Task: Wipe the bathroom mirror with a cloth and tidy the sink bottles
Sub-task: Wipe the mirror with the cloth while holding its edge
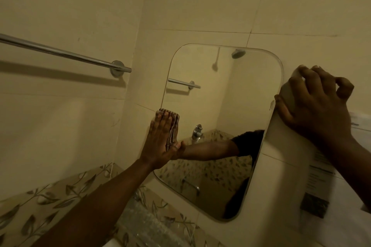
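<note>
While the left hand (160, 140) presses a folded striped cloth (172, 124) flat against the lower left edge of the mirror (220, 106), fingers straight and together, the right hand (315, 104) rests curled over the top corner of a white box-like unit (285, 156) (a cabinet or heater, I cannot tell which) beside the mirror's right edge, seemingly bracing. The cloth looks soft and light, so a broad palm press should keep it from bunching or slipping on slick glass. The mirror is fragile and rigid, so even, moderate pressure seems wise. A towel rail (66, 54) hangs on the left wall. Sink bottles are out of view; only 1 blurred clear shape shows below.
</note>
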`<action>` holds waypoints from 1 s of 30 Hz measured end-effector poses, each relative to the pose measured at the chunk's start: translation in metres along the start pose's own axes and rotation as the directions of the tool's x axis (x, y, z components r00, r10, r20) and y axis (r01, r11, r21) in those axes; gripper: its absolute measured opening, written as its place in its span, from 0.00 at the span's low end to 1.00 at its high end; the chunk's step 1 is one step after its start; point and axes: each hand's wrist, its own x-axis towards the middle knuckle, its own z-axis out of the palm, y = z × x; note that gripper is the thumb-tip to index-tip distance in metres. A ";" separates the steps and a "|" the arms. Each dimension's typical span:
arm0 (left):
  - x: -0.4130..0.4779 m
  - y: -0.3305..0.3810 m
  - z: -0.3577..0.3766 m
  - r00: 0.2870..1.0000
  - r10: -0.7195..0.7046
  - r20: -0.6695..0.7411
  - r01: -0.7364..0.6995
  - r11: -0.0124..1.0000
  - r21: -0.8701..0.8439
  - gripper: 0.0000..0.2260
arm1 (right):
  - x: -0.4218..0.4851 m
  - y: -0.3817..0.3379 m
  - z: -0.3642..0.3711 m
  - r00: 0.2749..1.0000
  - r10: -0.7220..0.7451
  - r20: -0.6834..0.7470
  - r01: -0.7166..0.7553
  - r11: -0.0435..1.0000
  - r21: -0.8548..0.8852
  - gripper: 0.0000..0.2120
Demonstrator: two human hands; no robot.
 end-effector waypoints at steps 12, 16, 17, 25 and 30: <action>-0.067 -0.009 0.018 0.994 -0.039 0.100 0.031 0.996 0.085 0.43 | -0.001 0.002 0.004 1.000 0.001 0.004 -0.001 1.000 -0.022 0.33; -0.079 -0.007 0.025 0.989 -0.087 0.120 0.079 0.994 0.070 0.43 | -0.001 0.002 0.002 1.000 0.004 0.009 -0.004 0.999 -0.041 0.33; -0.079 -0.005 0.026 0.989 -0.097 0.113 0.090 0.994 0.067 0.43 | 0.000 0.001 0.002 1.000 0.004 0.011 -0.003 0.999 -0.042 0.32; -0.081 0.031 0.039 0.992 -0.092 0.090 0.091 0.996 0.022 0.46 | 0.000 -0.001 0.001 1.000 0.002 0.030 0.000 0.998 -0.056 0.31; -0.080 0.069 0.045 0.995 -0.044 0.085 0.044 0.999 0.012 0.47 | 0.000 0.001 0.001 1.000 0.006 0.028 -0.005 0.998 -0.058 0.31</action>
